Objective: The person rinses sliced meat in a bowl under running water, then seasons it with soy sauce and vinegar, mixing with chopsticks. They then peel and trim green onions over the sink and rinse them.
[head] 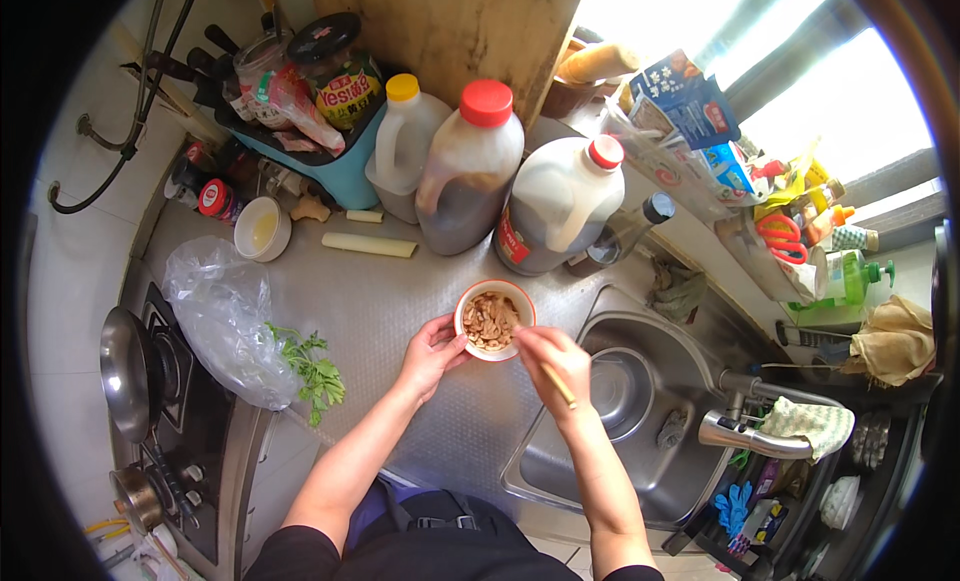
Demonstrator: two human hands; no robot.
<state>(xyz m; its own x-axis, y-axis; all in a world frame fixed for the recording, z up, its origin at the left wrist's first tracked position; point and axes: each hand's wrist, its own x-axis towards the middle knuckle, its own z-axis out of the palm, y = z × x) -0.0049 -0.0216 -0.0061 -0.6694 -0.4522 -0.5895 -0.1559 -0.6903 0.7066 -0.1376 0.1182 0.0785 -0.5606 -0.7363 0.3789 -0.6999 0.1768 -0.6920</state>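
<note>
A white bowl with an orange rim [459,311] holds sliced, brownish pieces that look like meat [489,320]. My left hand [433,356] grips the bowl's left side, thumb near the rim. At its right rim my right hand [553,365] is closed around wooden chopsticks [559,386], whose rear ends stick out below the palm. Their tips are blurred or hidden at the food. Left of my hands, leafy green herbs [319,374] poke out of a clear plastic bag [225,318]. A pale stalk piece [369,245] lies on the steel counter [390,296] behind.
Large plastic jugs [472,176] and a glass bottle [626,232] line the back. A small white bowl [262,230] sits back left. The sink [675,356] with a metal basin [621,393] is at right; a wok [129,374] rests on the gas stove [202,431] at left.
</note>
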